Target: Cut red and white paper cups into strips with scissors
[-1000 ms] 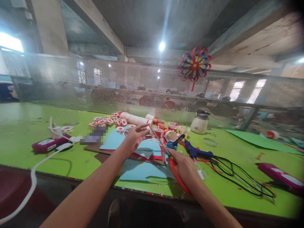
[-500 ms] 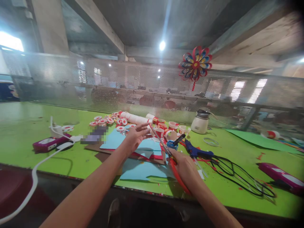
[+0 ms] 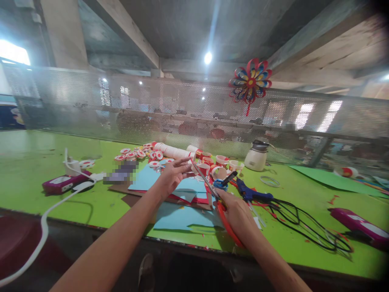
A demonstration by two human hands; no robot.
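Red-handled scissors (image 3: 225,223) are gripped in my right hand (image 3: 240,213), their blades pointing up and left. The blade tips reach the fingertips of my left hand (image 3: 173,174). My left fingers are bent toward the thumb around something small and pale that I cannot make out. Below the left hand lie light blue paper sheets (image 3: 142,180) over red and brown sheets. Just beyond the hands stand red and white cut paper cup pieces (image 3: 223,161) and a long white stack of paper cups (image 3: 173,151). Behind the scissors, a black pen (image 3: 230,178) sticks up from a blue holder.
Round red-and-white discs (image 3: 130,155) are piled at the back left. To the right lie a blue glue gun (image 3: 253,194) with a black cord, a white jug (image 3: 256,157), a purple device (image 3: 360,227) and green paper (image 3: 334,180). A white cable (image 3: 45,227) crosses the left side.
Both hands and the scissors stay in almost the same place. The small pale piece at the left fingertips shows less than before.
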